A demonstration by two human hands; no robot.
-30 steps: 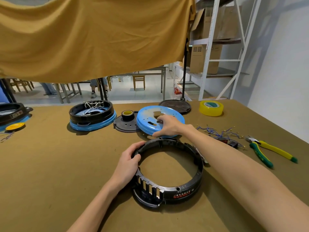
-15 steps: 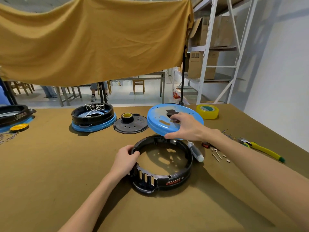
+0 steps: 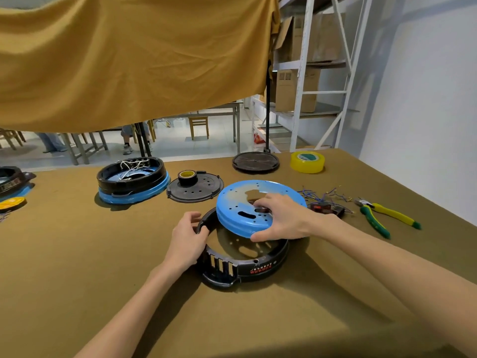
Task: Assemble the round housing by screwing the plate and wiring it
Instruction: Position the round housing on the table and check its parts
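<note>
A black round housing ring (image 3: 258, 267) with red lettering lies on the brown table in front of me. My left hand (image 3: 187, 239) grips its left rim. My right hand (image 3: 281, 218) holds a round blue plate (image 3: 237, 202) with several holes, tilted over the ring's far right side, thumb under its near edge and fingers through a middle opening. A bundle of thin blue wires (image 3: 325, 195) with a small dark part lies just to the right.
A finished black-and-blue housing (image 3: 133, 180) stands at back left, beside a dark disc (image 3: 201, 189) carrying a black tape roll (image 3: 188, 177). Another dark disc (image 3: 255, 161) and yellow tape (image 3: 307, 162) sit at the back. Green-yellow pliers (image 3: 384, 218) lie right.
My right hand lifted the blue plate off the table and brought it toward me, over the black ring. My left hand stayed on the ring's left rim.
</note>
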